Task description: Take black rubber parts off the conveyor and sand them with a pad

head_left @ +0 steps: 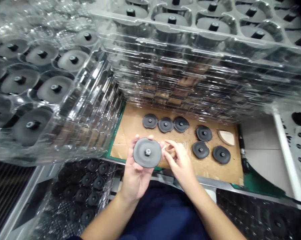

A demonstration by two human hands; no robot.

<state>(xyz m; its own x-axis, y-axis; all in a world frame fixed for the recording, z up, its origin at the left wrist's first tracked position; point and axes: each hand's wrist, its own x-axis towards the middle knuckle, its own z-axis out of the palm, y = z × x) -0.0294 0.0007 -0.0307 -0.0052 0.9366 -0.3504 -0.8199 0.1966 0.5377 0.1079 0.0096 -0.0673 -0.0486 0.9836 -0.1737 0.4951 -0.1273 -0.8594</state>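
My left hand (137, 178) is closed around the rim of a dark grey disc (142, 156) with a metal nut at its centre, its face tilted up toward me. Beside the disc's right edge, my right hand (179, 163) has its thumb and fingers pinched together. Something small and pale may be between those fingertips, but I cannot make it out. Several similar discs (149, 120) lie nut-side up on a sheet of brown cardboard (130, 123). A beige, rounded flat piece (226, 137) rests on the cardboard at the right.
Tall stacks of clear plastic trays (180, 63) rise behind and to the left of the cardboard, their top layers holding discs. Another tray (86, 190) of discs sits low at the left. A white perforated panel (297, 143) stands at the right, beside a grey surface (260, 140).
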